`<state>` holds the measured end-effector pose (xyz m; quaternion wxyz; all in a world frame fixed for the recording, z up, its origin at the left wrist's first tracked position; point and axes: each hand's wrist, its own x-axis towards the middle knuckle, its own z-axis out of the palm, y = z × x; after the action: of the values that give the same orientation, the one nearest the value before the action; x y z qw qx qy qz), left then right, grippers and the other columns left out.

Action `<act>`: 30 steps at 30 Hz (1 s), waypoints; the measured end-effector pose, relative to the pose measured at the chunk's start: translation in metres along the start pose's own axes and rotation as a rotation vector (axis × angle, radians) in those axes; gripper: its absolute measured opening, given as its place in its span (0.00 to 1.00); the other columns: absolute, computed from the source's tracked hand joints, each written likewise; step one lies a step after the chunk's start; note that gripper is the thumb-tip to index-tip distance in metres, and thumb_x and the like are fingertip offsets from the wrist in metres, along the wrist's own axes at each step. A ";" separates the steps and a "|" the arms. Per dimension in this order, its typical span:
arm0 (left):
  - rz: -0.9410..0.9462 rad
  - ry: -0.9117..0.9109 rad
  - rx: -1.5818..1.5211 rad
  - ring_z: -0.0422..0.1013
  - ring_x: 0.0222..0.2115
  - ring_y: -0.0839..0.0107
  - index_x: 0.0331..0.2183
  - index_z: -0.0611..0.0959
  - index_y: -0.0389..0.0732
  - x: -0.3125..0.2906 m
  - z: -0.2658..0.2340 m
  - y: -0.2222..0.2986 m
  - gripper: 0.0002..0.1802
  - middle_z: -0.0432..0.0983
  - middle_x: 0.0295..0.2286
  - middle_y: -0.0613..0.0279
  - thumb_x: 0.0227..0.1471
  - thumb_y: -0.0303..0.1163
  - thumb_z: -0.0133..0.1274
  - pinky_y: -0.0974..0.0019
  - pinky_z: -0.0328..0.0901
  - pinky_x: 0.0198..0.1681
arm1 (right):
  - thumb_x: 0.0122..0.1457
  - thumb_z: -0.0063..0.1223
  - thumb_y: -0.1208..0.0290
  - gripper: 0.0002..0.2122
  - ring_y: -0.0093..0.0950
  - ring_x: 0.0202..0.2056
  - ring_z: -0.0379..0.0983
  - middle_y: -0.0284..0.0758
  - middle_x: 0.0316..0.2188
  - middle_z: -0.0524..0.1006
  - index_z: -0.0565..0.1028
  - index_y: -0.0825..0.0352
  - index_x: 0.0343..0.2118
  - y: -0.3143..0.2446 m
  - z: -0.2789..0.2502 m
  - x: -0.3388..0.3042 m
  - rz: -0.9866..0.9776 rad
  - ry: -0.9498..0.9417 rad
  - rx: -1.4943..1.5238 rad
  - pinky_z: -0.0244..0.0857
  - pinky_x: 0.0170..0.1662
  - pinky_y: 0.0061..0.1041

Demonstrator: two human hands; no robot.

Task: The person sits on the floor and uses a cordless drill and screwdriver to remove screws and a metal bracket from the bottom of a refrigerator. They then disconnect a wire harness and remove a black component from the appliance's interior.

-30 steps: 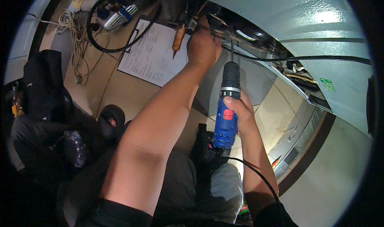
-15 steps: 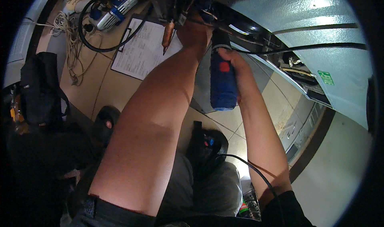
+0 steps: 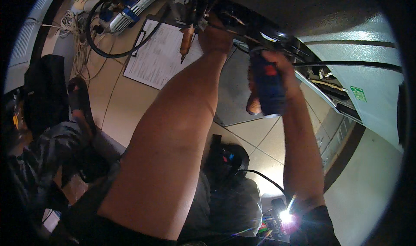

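Observation:
My right hand (image 3: 281, 68) is closed round a dark blue cylindrical tool with a red button (image 3: 269, 79), held below the edge of a pale blue appliance cabinet (image 3: 359, 72). Motion blurs the tool, and its upper end lies against the dark opening. My left arm stretches into that opening; my left hand (image 3: 214, 40) is among thin pipes, with its fingers hidden in shadow. Beside this hand hangs a copper filter drier (image 3: 186, 42) with a pointed lower end. Behind it, a clipboard with a printed sheet (image 3: 151, 57) rests on the tiled floor.
A blue and silver pump (image 3: 128, 14) with a black hose stands at the back left, near a coiled pale cord (image 3: 71, 27). A black cable (image 3: 346, 64) crosses the cabinet. A black bag (image 3: 45, 85) and a leg (image 3: 60, 137) are at left. A bright light (image 3: 286, 216) shines at lower right.
My right hand has moved right with the blue tool, away from my left hand. The cabinet panel is darker, a bright light has appeared at lower right, and the foot at left has shifted.

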<state>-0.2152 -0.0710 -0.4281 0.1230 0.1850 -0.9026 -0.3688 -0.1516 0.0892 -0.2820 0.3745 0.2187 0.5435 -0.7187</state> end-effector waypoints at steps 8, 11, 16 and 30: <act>0.481 0.121 -0.346 0.79 0.41 0.48 0.58 0.66 0.41 -0.004 0.015 -0.040 0.38 0.82 0.38 0.47 0.50 0.41 0.61 0.53 0.73 0.46 | 0.52 0.62 0.52 0.19 0.24 0.28 0.74 0.31 0.31 0.76 0.76 0.61 0.40 0.009 0.046 0.017 -0.180 -0.050 -0.105 0.71 0.33 0.31; 0.322 0.239 -0.213 0.78 0.43 0.50 0.59 0.66 0.38 -0.004 0.027 -0.038 0.39 0.81 0.40 0.48 0.49 0.40 0.62 0.54 0.72 0.47 | 0.52 0.61 0.51 0.19 0.25 0.26 0.73 0.34 0.27 0.76 0.76 0.62 0.38 0.009 0.043 0.017 -0.192 -0.033 -0.037 0.70 0.31 0.30; 0.234 0.105 0.125 0.77 0.41 0.44 0.58 0.67 0.35 -0.001 0.017 -0.029 0.42 0.79 0.43 0.43 0.47 0.44 0.65 0.52 0.72 0.45 | 0.51 0.61 0.51 0.20 0.30 0.22 0.74 0.37 0.23 0.76 0.75 0.64 0.36 -0.011 -0.013 0.007 -0.029 -0.142 -0.093 0.71 0.27 0.30; 0.231 0.208 -0.239 0.75 0.44 0.43 0.51 0.71 0.40 -0.007 -0.002 -0.014 0.31 0.79 0.41 0.42 0.48 0.38 0.62 0.49 0.71 0.47 | 0.54 0.55 0.45 0.22 0.33 0.21 0.75 0.38 0.19 0.75 0.75 0.66 0.29 -0.002 0.014 0.028 0.002 0.085 -0.073 0.71 0.27 0.32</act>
<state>-0.2050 -0.0782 -0.4373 0.2782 0.1011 -0.8499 -0.4359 -0.1695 0.0680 -0.2970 0.3595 0.2357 0.5846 -0.6881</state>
